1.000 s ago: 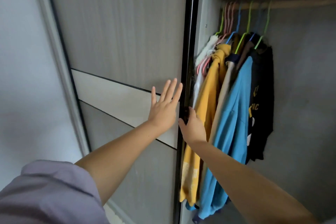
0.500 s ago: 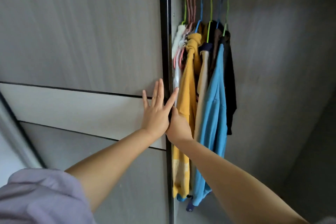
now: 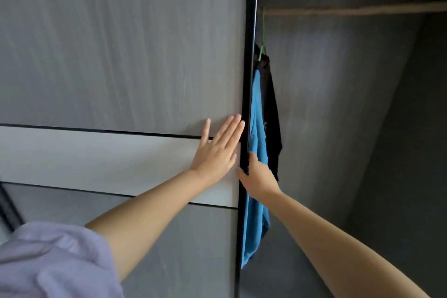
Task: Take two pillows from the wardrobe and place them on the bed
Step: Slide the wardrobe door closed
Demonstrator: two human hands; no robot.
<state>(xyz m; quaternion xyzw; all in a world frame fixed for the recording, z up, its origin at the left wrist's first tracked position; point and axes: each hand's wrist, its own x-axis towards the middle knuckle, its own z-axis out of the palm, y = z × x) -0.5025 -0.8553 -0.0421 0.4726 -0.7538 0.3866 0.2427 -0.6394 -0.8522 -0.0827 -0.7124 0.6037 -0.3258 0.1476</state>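
Two garments [image 3: 258, 152] inside the wardrobe [image 3: 338, 128]

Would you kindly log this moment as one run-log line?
left hand: flat on sliding door | right hand: gripping door edge | visible: blue shirt | pillows: unseen

Two hands [image 3: 215, 152] [image 3: 257, 176], one sliding door [image 3: 121, 55], two hanging garments [image 3: 257, 143] [image 3: 272, 113], one green hanger [image 3: 263, 31], one rail [image 3: 350, 10].
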